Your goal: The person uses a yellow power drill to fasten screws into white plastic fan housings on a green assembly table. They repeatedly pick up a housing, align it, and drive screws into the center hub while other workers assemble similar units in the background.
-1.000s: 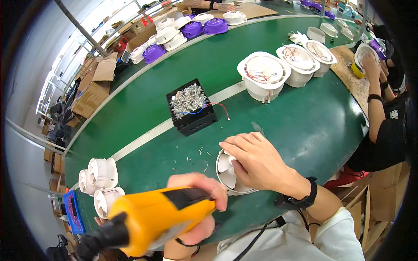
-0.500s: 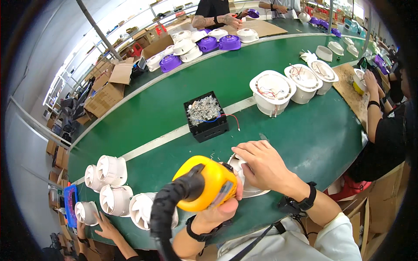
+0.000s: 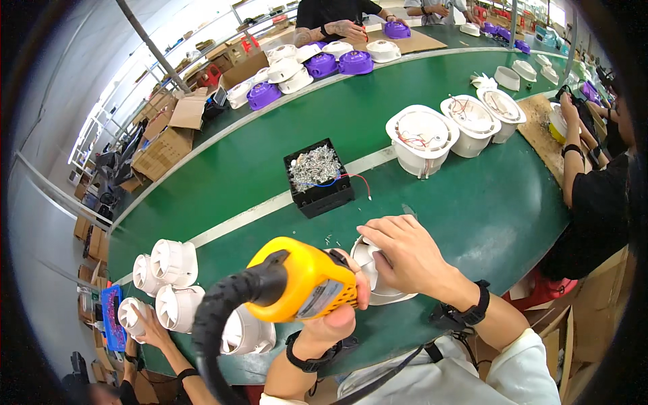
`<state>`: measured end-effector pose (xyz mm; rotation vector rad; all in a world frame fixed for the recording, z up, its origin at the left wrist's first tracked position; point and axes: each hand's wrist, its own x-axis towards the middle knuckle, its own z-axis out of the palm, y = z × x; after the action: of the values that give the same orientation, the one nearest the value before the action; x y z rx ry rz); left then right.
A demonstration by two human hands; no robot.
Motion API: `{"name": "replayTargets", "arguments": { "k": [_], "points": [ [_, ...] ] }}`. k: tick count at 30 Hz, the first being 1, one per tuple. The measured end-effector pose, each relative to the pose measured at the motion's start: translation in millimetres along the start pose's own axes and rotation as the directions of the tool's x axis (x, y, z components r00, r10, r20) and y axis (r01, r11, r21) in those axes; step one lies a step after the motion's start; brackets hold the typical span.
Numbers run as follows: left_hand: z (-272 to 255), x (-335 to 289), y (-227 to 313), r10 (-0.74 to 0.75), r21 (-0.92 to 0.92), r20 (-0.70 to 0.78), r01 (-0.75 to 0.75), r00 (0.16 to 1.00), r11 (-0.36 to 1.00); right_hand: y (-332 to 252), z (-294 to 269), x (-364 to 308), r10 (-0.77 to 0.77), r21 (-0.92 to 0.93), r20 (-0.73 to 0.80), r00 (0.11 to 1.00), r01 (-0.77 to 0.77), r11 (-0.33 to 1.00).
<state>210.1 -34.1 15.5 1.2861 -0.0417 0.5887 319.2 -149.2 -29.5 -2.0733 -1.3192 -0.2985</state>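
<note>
My left hand (image 3: 337, 317) grips a yellow electric screwdriver (image 3: 304, 283) with a black coiled cable (image 3: 223, 324) trailing down to the left. Its tip points at a white round fan housing (image 3: 378, 277) lying on the green table (image 3: 472, 202). My right hand (image 3: 405, 253) rests on top of that housing, fingers pressed on its upper left rim. A black tray of small silver screws (image 3: 317, 172) stands just beyond, with a red and a blue wire over it.
Three white housings with wires (image 3: 422, 138) stand at the back right. White fan parts (image 3: 172, 263) cluster at the left, where another person's hand (image 3: 145, 317) holds one. Purple and white housings (image 3: 324, 64) line the far edge. Other workers sit right and behind.
My left hand has brought the yellow screwdriver up from the lower left and over to the housing. My right hand stays on the housing.
</note>
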Motion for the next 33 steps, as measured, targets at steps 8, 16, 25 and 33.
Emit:
{"name": "replayTargets", "arguments": {
  "k": [8, 16, 25, 33],
  "points": [
    [4.0, 2.5, 2.4, 0.057, 0.068, 0.024, -0.059, 0.998, 0.996, 2.2, 1.1, -1.5, -0.004, 0.014, -0.028, 1.000, 0.004, 1.000],
    [1.0, -0.8, 0.6, 0.025, -0.164, -0.013, -0.027, 1.000, 0.986, 6.0, 5.4, -4.8, -0.017, 0.005, -0.054, 0.998, 0.017, 1.000],
    [2.9, 2.1, -3.4, 0.164, 0.024, 0.000, -0.164, 0.986, 0.986, 8.2, 3.5, -7.6, 0.030, 0.016, -0.003, 1.000, -0.030, 0.999],
    [1.0, -4.4, 23.4, 0.356, -0.033, 0.101, -0.354, 0.929, 0.935, 10.6, 4.7, -9.7, 0.058, 0.047, 0.019, 0.998, -0.059, 0.997]
  ]
}}
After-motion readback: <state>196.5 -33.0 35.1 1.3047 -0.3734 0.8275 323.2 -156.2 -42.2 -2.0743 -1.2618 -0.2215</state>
